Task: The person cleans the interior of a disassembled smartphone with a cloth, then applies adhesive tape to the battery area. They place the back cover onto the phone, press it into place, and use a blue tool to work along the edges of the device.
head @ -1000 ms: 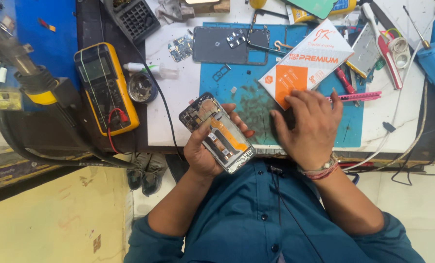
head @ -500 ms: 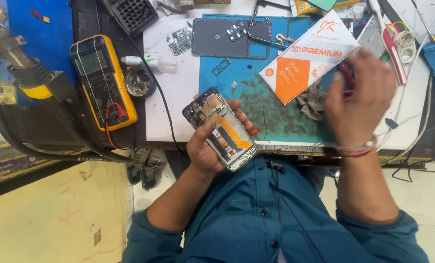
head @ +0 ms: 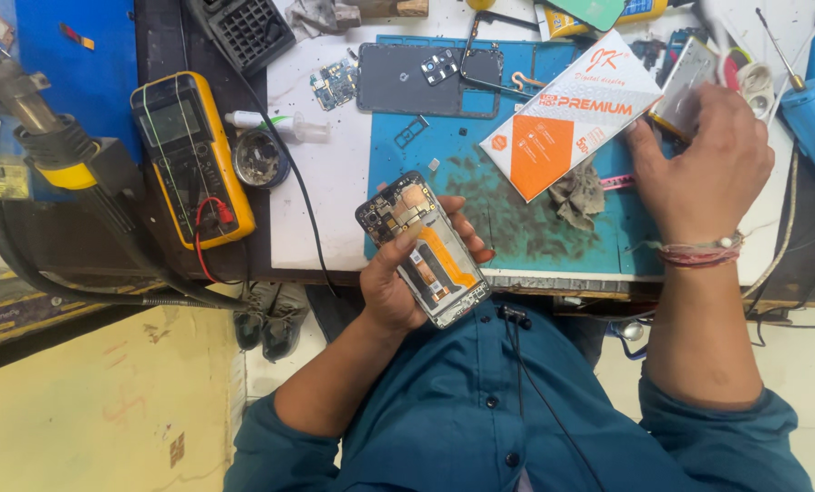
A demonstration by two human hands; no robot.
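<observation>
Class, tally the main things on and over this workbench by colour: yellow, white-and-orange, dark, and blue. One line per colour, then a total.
Yellow: 1, the meter
White-and-orange: 1, the box
Dark: 2, the opened phone in the left hand and the back cover
Blue: 1, the mat
Total: 5

Cluttered white workbench [head: 325, 219], yellowish floor [head: 79, 410]

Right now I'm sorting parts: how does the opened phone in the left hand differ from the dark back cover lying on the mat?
The opened phone frame shows orange flex and circuitry; the dark grey back cover is plain. The frame is held tilted in the left hand; the cover lies flat on the blue mat, untouched. Both are phone-shaped rectangles.
</observation>
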